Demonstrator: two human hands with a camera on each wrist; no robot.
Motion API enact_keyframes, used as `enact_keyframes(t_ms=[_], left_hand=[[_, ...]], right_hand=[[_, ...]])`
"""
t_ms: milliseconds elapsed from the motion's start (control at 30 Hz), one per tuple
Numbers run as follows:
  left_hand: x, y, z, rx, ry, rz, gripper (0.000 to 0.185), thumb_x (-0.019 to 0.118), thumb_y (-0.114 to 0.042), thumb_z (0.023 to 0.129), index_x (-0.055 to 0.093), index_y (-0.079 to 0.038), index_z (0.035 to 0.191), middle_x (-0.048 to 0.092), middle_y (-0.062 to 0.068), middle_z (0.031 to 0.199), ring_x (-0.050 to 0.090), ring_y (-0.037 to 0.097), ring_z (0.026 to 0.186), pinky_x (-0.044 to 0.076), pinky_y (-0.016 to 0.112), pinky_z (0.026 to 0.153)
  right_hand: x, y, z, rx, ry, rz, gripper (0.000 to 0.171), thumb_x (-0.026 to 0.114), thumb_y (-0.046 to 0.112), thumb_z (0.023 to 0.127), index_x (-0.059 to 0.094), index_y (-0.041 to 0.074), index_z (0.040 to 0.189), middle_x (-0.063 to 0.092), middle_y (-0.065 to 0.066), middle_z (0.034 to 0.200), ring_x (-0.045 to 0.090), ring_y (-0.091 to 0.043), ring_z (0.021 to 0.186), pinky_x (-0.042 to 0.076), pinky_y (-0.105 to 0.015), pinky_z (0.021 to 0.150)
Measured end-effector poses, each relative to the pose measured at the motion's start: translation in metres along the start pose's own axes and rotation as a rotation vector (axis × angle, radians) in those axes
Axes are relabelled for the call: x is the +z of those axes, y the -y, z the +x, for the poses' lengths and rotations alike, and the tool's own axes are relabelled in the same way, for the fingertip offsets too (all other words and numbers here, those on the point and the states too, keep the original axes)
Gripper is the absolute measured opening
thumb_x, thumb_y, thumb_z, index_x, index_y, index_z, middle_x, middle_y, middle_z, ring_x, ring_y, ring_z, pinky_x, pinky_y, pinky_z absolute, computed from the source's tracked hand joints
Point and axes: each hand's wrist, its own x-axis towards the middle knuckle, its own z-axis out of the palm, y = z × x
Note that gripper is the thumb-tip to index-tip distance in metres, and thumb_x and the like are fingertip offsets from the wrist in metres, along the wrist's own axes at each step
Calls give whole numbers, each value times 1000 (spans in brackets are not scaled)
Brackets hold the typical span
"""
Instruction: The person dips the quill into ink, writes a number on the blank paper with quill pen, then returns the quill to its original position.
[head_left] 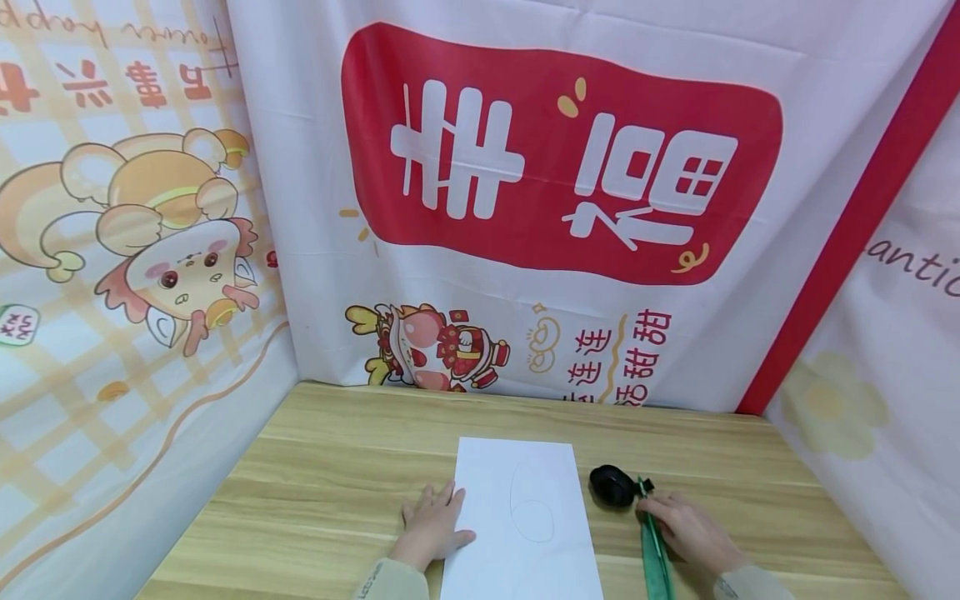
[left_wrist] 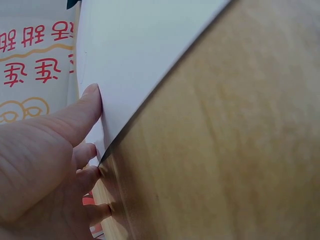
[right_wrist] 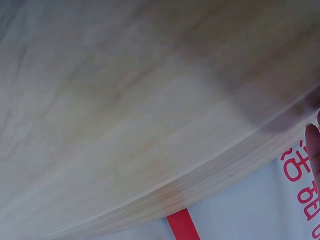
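Note:
A white sheet of paper (head_left: 517,542) lies on the table, with a thin drawn outline like a 6 on it. My left hand (head_left: 433,527) rests at the sheet's left edge with its fingers spread. In the left wrist view, the thumb (left_wrist: 85,112) lies over the paper near its edge. To the right of the sheet, my right hand (head_left: 690,527) pinches the upper end of a long, narrow green pouch (head_left: 656,562). Just left of those fingers sits a rounded black object (head_left: 611,486). Only a fingertip (right_wrist: 312,142) shows in the right wrist view.
The wood-grain table (head_left: 337,467) runs back to a white hanging cloth (head_left: 300,250) with a red printed panel. Printed cloth walls (head_left: 135,400) stand along the left and right sides.

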Motion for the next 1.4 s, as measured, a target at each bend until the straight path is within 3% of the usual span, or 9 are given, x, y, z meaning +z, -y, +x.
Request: enact_keyframes(t_ms=[700,967,1200,1400], left_hand=[[3,0,2,-21,13,-20,66,64,-39,83,43,-4,136,32,19,143,16,49,130,5,75,91],[1,0,2,0,10,-7,66,64,-40,83,44,-3,135,32,20,143,18,50,129,6,76,90],[1,3,3,-3,12,-18,66,63,-40,84,44,-3,135,32,20,143,18,50,129,5,76,90],[0,3,3,-3,17,-24,65,61,-40,85,43,-3,136,31,19,144,17,50,129,4,76,90]], right_hand=[[-3,4,-4,34,3,-11,41,72,-5,69,65,15,105,62,-2,100,59,-19,87,52,-36,68],[-2,3,-4,60,25,23,42,70,-5,71,65,15,107,63,-4,103,60,-21,91,53,-36,72],[-1,1,-7,55,-17,55,45,68,-8,70,65,17,108,63,-1,102,59,-16,88,53,-33,69],[-8,5,-8,130,-44,69,38,69,1,75,64,12,111,63,-4,103,60,-18,88,53,-36,70]])
